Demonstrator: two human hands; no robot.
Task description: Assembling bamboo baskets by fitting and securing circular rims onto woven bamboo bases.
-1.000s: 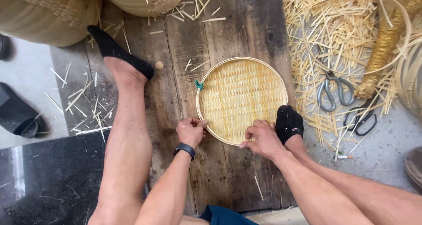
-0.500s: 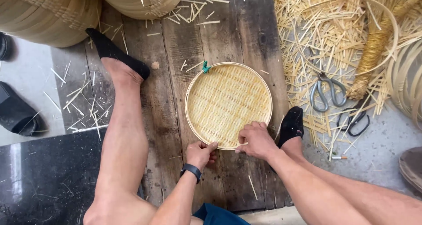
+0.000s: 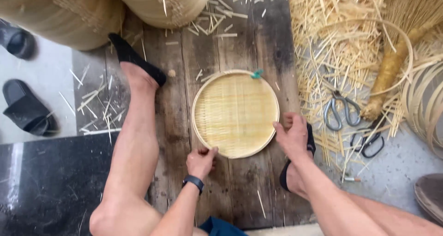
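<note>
We see a round woven bamboo tray (image 3: 235, 113) lying flat on dark wooden floor planks (image 3: 177, 125), between the person's two bare legs. The left hand (image 3: 201, 161) sits at the tray's near rim, fingers curled and touching the edge; whether it truly pinches the rim we cannot tell. A dark wristband (image 3: 193, 182) circles that wrist. The right hand (image 3: 291, 135) presses against the tray's right rim, fingers loosely bent along the edge, resting over the right foot in its black sock (image 3: 295, 171). On the tray's far rim we note a small green tie (image 3: 256, 73).

To the left of the tray, the left foot in a black sock (image 3: 134, 60) points away from the person. Beyond the tray stand stacked woven baskets (image 3: 161, 5). To the right of the tray lies a heap of bamboo slivers (image 3: 332, 47), with metal scissors (image 3: 341, 110) on it and a black-handled pair (image 3: 368, 141) just beside those, nearer the person. Further right we see a straw broom (image 3: 392, 65) and coiled bamboo hoops (image 3: 424, 102). Far to the left of the tray, a black sandal (image 3: 25, 109) rests on the pale floor.
</note>
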